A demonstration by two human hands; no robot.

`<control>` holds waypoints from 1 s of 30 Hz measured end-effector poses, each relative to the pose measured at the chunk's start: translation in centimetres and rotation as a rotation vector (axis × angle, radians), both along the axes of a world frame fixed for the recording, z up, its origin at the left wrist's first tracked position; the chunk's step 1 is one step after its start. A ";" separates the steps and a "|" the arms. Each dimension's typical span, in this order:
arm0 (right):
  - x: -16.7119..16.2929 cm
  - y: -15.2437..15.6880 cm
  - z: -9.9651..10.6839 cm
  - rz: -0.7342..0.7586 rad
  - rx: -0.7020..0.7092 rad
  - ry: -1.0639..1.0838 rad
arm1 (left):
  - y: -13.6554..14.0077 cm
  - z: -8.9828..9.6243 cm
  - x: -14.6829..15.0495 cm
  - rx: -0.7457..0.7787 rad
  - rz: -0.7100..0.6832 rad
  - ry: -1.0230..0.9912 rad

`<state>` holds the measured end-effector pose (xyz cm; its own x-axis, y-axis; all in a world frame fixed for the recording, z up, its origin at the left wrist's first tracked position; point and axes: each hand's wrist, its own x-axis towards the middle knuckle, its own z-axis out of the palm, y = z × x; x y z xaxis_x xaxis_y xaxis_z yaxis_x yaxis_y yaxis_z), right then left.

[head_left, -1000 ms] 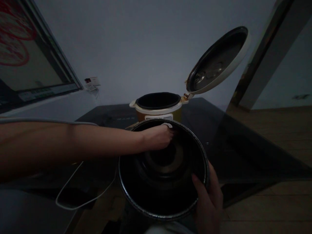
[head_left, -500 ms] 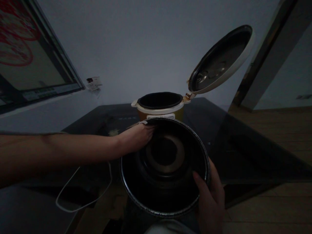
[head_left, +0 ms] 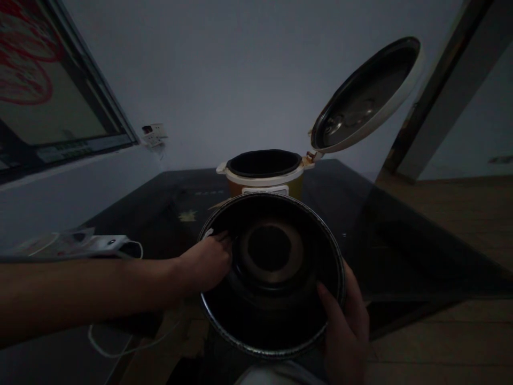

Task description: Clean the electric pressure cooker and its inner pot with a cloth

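A black rice cooker inner pot (head_left: 276, 315) is tilted with its mouth facing me. Its silvery rim is gripped on the right by my right hand (head_left: 347, 326), thumb inside and fingers behind the wall. My left hand (head_left: 208, 262) reaches over the left rim into the pot, fingers curled against the inner wall. A small white cloth-like piece (head_left: 208, 233) shows at its fingers; most of it is hidden. Behind the pot stands the rice cooker (head_left: 264, 182), white-rimmed with a yellowish body, its lid (head_left: 368, 96) swung up to the right.
The dark glossy table (head_left: 385, 251) bears the cooker. Pale yellowish scraps (head_left: 187, 215) lie left of the pot. A white power strip (head_left: 110, 243) with a cord is at the left edge. A wall socket (head_left: 154, 133) and a window (head_left: 72, 80) are at the left.
My left hand has slid down and left along the pot's inner wall, the white piece moving with it. The lowered arm uncovers the power strip. My right hand keeps its hold.
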<state>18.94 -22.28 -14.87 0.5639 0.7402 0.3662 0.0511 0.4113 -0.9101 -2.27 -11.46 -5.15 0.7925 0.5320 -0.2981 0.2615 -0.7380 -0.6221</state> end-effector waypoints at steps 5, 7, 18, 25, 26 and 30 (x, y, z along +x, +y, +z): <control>-0.4 -0.1 -0.2 -0.014 -0.036 0.002 | 2.4 1.3 1.4 0.269 -0.073 0.090; -0.5 0.0 -0.5 -0.023 -0.048 -0.003 | 3.0 1.7 1.9 0.358 -0.101 0.105; -0.7 -0.5 -0.3 -0.019 -0.026 -0.099 | 1.2 -1.3 0.1 0.366 -0.068 0.087; -0.9 -0.7 0.1 -0.006 0.010 -0.161 | -0.6 -3.2 -1.7 -0.030 0.091 -0.067; -0.8 -0.7 0.1 -0.004 0.015 -0.155 | -0.8 -3.5 -1.8 -0.081 0.102 -0.120; -0.9 -0.6 -0.2 0.031 0.016 -0.087 | -1.9 -4.9 -2.0 -0.305 0.172 -0.261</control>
<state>18.04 -22.91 -15.06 0.5060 0.7506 0.4248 0.1168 0.4284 -0.8960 -4.31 -13.37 -10.02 0.7699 0.5812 -0.2634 0.5161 -0.8099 -0.2786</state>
